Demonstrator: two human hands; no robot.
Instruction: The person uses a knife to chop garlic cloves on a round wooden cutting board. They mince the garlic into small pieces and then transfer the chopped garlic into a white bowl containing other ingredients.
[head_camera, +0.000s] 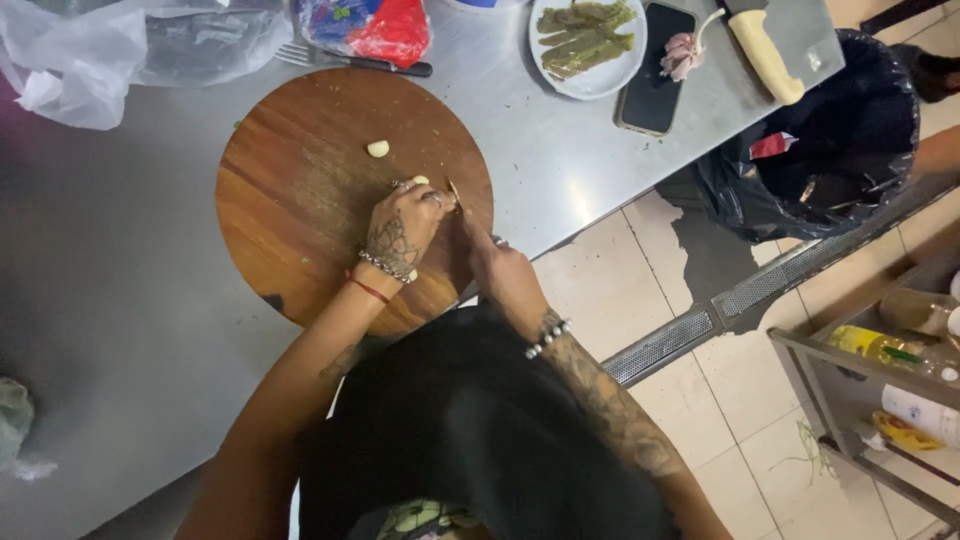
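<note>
A round wooden cutting board (300, 200) lies on a steel table (120, 270). My left hand (400, 232), with rings and a bracelet, is over the board's right part, its fingers pinched on a pale garlic clove (420, 181). My right hand (503, 275) is close beside it at the board's edge, closed on what looks like a small knife (454, 192) whose tip meets the left fingers. Another peeled garlic clove (377, 148) lies loose on the board, farther up.
Behind the board are a white plate of green strips (586, 40), a dark phone (655, 68), a garlic bulb (683, 55), a cream-handled knife (765, 55), a fork (345, 60) and plastic bags (90, 50). A black-lined bin (835, 140) and a bottle shelf (890, 350) stand right.
</note>
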